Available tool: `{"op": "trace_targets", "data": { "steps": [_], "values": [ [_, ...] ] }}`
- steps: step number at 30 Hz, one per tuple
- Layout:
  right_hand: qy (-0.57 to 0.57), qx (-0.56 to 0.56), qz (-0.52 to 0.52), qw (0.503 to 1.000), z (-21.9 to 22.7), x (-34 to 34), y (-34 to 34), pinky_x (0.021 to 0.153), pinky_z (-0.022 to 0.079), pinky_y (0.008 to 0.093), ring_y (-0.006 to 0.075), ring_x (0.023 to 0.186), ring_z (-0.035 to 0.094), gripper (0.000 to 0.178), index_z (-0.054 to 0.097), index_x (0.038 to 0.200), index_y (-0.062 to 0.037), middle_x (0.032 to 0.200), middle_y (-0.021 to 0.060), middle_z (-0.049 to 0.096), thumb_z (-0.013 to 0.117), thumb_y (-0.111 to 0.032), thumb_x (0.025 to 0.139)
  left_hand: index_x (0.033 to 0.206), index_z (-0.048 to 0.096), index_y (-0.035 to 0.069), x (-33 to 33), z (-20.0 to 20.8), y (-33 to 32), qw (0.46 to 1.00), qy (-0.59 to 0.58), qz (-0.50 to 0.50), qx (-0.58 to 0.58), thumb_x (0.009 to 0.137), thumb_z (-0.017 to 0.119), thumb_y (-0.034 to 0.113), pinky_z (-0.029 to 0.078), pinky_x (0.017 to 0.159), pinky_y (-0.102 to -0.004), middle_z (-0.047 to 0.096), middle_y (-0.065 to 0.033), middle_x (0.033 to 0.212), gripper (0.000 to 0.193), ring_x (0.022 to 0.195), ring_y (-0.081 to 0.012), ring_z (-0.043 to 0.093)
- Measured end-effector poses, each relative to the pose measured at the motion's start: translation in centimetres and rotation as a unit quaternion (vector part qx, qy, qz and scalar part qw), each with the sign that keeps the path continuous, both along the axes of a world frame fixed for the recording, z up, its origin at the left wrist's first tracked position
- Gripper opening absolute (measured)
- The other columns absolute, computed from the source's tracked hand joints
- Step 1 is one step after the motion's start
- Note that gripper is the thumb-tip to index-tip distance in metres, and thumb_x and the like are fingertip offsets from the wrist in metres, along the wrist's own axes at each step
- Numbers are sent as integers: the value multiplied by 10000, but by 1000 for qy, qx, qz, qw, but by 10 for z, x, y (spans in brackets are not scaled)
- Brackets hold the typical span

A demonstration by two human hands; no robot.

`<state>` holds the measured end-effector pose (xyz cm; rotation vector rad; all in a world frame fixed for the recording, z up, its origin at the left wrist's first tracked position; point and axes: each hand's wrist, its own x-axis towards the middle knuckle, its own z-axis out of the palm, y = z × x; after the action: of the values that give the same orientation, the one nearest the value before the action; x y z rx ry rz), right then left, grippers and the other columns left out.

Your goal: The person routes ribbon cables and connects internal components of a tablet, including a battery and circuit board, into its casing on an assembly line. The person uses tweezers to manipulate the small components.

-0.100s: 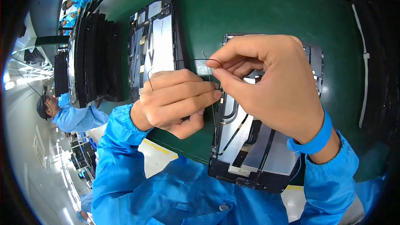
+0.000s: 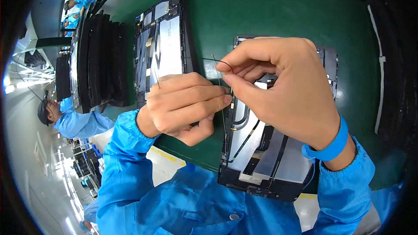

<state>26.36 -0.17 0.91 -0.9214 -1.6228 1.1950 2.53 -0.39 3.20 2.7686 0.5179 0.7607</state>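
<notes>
My right hand (image 2: 287, 89) pinches a thin black cable (image 2: 210, 59) between thumb and forefinger, above the right-hand device. Beside it, my left hand (image 2: 187, 106) is closed, its thumb and forefinger together on a thin cable (image 2: 223, 117) that runs up and down past the fingertips. Whether these strands are one cable or two I cannot tell. A thin strand also shows behind the left knuckles. Under my right hand lies an opened flat device (image 2: 248, 141), like a tablet or laptop body, with silvery panels and black flat strips; my hand hides its upper part.
A second opened device (image 2: 170, 39) lies to the left on the green table (image 2: 261, 4). Further left stands a stack of black panels (image 2: 102, 61). A black ledge with a pale strip (image 2: 382, 82) borders the right side. People in blue work beyond the left edge.
The cable's free part by my right fingertips has tilted and looks shorter on the left. The strand behind my left knuckles has shifted up slightly. Both hands have barely moved.
</notes>
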Motion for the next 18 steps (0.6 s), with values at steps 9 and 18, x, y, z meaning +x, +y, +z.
{"op": "trace_targets", "data": {
  "steps": [9, 18],
  "values": [
    [20, -92, 38, 995, 8, 4, 2, 830, 617, 259, 131, 893, 757, 142, 811, 1057, 68, 964, 108, 793, 768, 65, 921, 1022, 824, -60, -5, -5, 1, 1000, -7, -8, -12, 675, 681, 6, 628, 631, -369, 797, -197, 934, 380, 743, -294, 757],
    [4, -77, 22, 997, 6, 5, -1, 805, 608, 255, 114, 868, 745, 138, 812, 1048, 64, 948, 87, 785, 785, 63, 913, 949, 793, -61, -1, -12, 3, 999, -30, -24, 37, 681, 702, 61, 598, 587, -323, 755, -165, 917, 307, 687, -242, 709]
  ]
}}
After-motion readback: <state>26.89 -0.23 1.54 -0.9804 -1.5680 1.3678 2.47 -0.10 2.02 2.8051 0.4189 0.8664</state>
